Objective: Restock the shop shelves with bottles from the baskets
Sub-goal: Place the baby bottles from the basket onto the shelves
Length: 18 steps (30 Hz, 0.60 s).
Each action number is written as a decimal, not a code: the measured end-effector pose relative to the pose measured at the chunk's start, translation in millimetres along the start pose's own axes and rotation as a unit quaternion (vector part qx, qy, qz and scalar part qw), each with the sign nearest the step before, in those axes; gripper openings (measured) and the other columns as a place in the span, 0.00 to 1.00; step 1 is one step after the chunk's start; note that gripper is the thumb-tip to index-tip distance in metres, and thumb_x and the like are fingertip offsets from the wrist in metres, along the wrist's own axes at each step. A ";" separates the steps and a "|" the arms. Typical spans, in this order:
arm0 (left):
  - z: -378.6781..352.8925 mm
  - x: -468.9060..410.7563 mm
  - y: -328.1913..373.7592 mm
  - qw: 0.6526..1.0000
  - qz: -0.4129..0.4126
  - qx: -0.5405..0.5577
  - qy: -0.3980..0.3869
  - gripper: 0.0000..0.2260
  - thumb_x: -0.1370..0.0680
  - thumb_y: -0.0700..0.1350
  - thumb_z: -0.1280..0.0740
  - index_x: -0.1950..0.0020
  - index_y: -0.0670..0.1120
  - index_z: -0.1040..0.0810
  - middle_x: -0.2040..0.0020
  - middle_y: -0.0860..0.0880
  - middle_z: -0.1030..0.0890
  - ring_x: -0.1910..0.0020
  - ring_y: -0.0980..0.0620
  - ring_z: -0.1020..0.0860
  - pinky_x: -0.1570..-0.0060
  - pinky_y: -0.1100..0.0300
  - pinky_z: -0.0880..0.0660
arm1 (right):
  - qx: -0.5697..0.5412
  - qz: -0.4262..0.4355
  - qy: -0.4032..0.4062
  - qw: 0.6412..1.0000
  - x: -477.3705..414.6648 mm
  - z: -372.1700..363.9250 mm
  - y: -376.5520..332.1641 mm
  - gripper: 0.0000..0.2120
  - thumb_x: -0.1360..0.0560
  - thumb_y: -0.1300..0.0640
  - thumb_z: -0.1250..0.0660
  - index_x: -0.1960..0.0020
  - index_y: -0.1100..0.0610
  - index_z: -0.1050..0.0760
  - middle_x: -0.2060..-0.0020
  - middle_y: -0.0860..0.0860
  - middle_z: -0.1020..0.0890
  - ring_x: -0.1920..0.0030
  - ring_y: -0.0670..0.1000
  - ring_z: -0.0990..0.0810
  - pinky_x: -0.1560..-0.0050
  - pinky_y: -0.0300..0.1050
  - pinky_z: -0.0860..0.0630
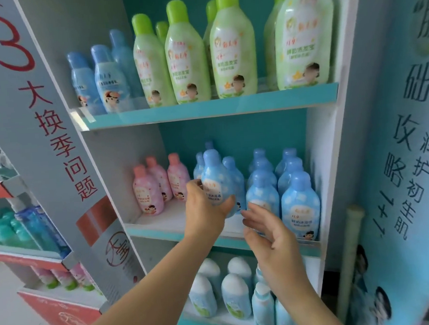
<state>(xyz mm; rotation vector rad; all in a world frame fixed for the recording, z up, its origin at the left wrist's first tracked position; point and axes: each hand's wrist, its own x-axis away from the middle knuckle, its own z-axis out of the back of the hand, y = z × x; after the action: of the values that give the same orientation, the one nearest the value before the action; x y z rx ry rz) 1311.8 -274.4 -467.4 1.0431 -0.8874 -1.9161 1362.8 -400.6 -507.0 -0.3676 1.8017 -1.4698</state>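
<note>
Left hand (pixel 206 210) grips blue bottle (pixel 215 179) just over middle shelf (pixel 162 227). Right hand (pixel 268 234) loose, fingers spread, by front blue row (pixel 300 204). Best set upright in the gap beside pink bottles (pixel 148 191), label outward.

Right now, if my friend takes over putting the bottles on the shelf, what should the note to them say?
Left hand: grips a blue bottle over the middle shelf, between the pink bottles and the blue rows.
Right hand: open, fingers by the front bottle of the nearest blue row; contact unclear.
Done: the blue rows stand on the right.
Left: probably set this bottle in the gap. Baskets are out of view.
</note>
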 end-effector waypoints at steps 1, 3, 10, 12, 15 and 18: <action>-3.4 -1.1 -3.2 1.000 0.009 -0.008 -0.009 0.23 0.31 0.46 0.25 0.47 0.48 0.39 0.47 0.49 0.26 0.51 0.50 0.26 0.56 0.62 0.31 | -0.001 0.000 0.003 1.000 -0.6 1.1 0.2 0.22 0.25 0.67 0.35 0.46 0.40 0.28 0.48 0.40 0.19 0.48 0.36 0.21 0.50 0.26 0.27; -8.7 -0.8 -10.1 0.999 0.016 -0.022 -0.034 0.25 0.31 0.47 0.25 0.47 0.48 0.39 0.45 0.47 0.27 0.48 0.48 0.26 0.52 0.58 0.29 | 0.003 -0.002 0.006 1.000 -2.1 3.8 1.2 0.21 0.25 0.68 0.35 0.47 0.41 0.28 0.50 0.41 0.19 0.50 0.35 0.21 0.51 0.25 0.27; -16.4 9.9 -17.1 0.993 0.014 -0.082 -0.087 0.27 0.32 0.51 0.26 0.47 0.49 0.43 0.47 0.51 0.30 0.49 0.49 0.28 0.54 0.60 0.34 | 0.013 -0.004 0.023 1.000 -7.5 9.8 7.5 0.17 0.25 0.68 0.36 0.45 0.48 0.24 0.52 0.42 0.18 0.51 0.38 0.19 0.52 0.27 0.26; -15.3 8.4 -16.6 0.991 0.017 -0.089 -0.101 0.27 0.31 0.51 0.26 0.47 0.49 0.44 0.47 0.51 0.30 0.46 0.48 0.27 0.52 0.60 0.33 | 0.017 -0.004 0.021 1.000 -6.7 7.9 8.1 0.17 0.25 0.68 0.36 0.47 0.46 0.25 0.52 0.41 0.18 0.51 0.38 0.19 0.54 0.26 0.27; -11.1 5.8 -16.3 0.985 0.020 -0.103 -0.137 0.28 0.30 0.50 0.27 0.43 0.47 0.43 0.43 0.48 0.27 0.43 0.47 0.27 0.50 0.60 0.33 | 0.031 -0.002 0.014 0.999 -3.9 4.5 9.2 0.16 0.25 0.68 0.36 0.46 0.48 0.24 0.52 0.41 0.18 0.51 0.38 0.20 0.53 0.25 0.27; -3.2 5.2 -18.0 0.980 -0.005 -0.118 -0.159 0.35 0.29 0.50 0.28 0.32 0.44 0.45 0.33 0.45 0.30 0.36 0.47 0.30 0.45 0.63 0.36 | 0.045 -0.001 -0.003 0.999 0.0 -0.9 9.6 0.16 0.25 0.67 0.36 0.45 0.49 0.24 0.53 0.41 0.18 0.51 0.38 0.20 0.50 0.27 0.26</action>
<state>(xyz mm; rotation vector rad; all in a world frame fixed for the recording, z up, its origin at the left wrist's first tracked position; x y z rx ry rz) 1307.4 -271.2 -485.6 0.6126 -0.8009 -2.1733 1364.4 -397.2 -515.8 -0.3291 1.7253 -1.5434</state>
